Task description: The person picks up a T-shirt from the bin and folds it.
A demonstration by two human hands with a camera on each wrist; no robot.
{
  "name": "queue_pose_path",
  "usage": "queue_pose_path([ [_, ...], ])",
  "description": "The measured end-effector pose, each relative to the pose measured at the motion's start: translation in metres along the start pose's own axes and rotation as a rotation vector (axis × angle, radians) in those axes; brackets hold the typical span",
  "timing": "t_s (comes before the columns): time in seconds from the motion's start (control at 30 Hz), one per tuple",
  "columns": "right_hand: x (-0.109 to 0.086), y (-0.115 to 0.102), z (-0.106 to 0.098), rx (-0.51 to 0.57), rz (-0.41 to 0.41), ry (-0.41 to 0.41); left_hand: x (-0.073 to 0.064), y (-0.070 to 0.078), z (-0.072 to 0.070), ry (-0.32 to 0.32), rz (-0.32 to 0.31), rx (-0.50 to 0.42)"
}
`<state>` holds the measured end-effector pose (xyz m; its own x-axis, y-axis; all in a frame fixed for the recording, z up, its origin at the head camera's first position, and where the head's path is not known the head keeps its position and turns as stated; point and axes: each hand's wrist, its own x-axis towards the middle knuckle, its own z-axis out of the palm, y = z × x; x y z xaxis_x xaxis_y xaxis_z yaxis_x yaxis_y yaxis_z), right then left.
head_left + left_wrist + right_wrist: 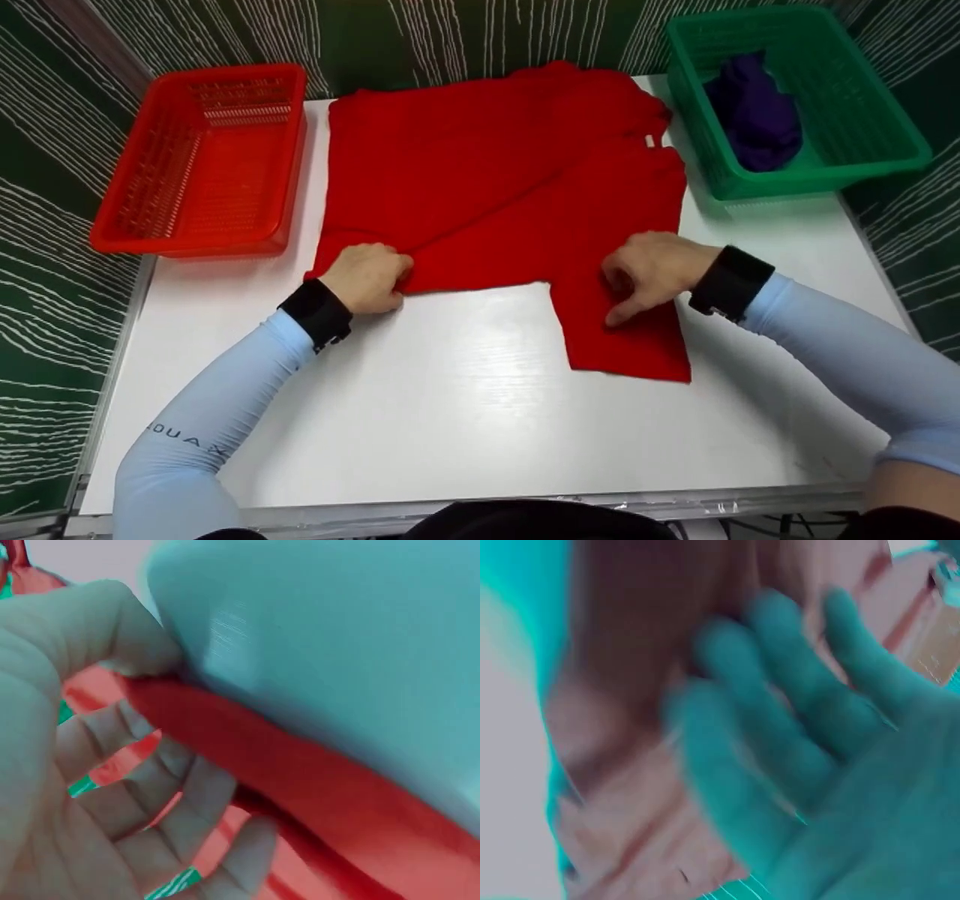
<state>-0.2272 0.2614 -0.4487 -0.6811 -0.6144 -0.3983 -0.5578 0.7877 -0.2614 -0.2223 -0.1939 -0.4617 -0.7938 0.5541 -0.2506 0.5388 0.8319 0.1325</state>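
Observation:
A red T-shirt (465, 172) lies sideways on the white table, its hem at the left and its neck, with a small white label, at the right. One short sleeve (630, 345) points toward the person. My left hand (366, 276) is at the near hem corner. In the left wrist view its thumb and fingers (214, 795) pinch the shirt's edge (300, 757). Over the sleeve is my right hand (654, 271), thumb and fingers apart and loosely bent. The right wrist view shows those fingers (727, 757) spread and blurred over the cloth, pinching nothing.
To the left stands a red plastic basket (292, 172) with slotted walls. A green basket (825, 176) at the back right holds a crumpled purple cloth (757, 112). Dark green panels with white streaks (480, 37) border the table (465, 435) at the back and sides.

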Motion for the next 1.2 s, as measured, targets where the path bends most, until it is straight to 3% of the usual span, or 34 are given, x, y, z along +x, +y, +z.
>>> queue_pose_path([
  [0.13,-0.004,-0.004,0.010,0.033,0.067,-0.133,-0.001,0.000,0.001,-0.002,-0.035,0.032],
  [0.3,-0.011,-0.013,0.020,0.031,0.066,-0.145,-0.007,-0.002,0.000,-0.041,-0.120,0.065],
  [0.4,-0.017,-0.023,0.025,-0.040,0.035,-0.139,-0.013,-0.006,-0.001,-0.035,-0.159,0.106],
  [0.53,-0.025,-0.041,0.030,-0.228,0.033,-0.131,-0.021,-0.013,-0.002,-0.013,-0.218,0.164],
  [0.63,-0.030,-0.053,0.033,-0.336,0.052,-0.131,-0.027,-0.020,-0.002,-0.014,-0.270,0.157],
  [0.73,-0.033,-0.058,0.035,-0.371,0.059,-0.117,-0.031,-0.027,-0.002,-0.029,-0.296,0.112],
  [0.87,-0.035,-0.054,0.034,-0.326,0.023,-0.008,-0.037,-0.035,-0.002,-0.034,-0.294,0.022],
  [1.0,-0.035,-0.041,0.032,-0.196,-0.030,0.098,-0.042,-0.041,0.000,0.011,-0.267,-0.072],
  [1.2,-0.039,-0.027,0.021,-0.030,-0.049,0.123,-0.053,-0.051,0.000,0.026,-0.227,-0.167],
])
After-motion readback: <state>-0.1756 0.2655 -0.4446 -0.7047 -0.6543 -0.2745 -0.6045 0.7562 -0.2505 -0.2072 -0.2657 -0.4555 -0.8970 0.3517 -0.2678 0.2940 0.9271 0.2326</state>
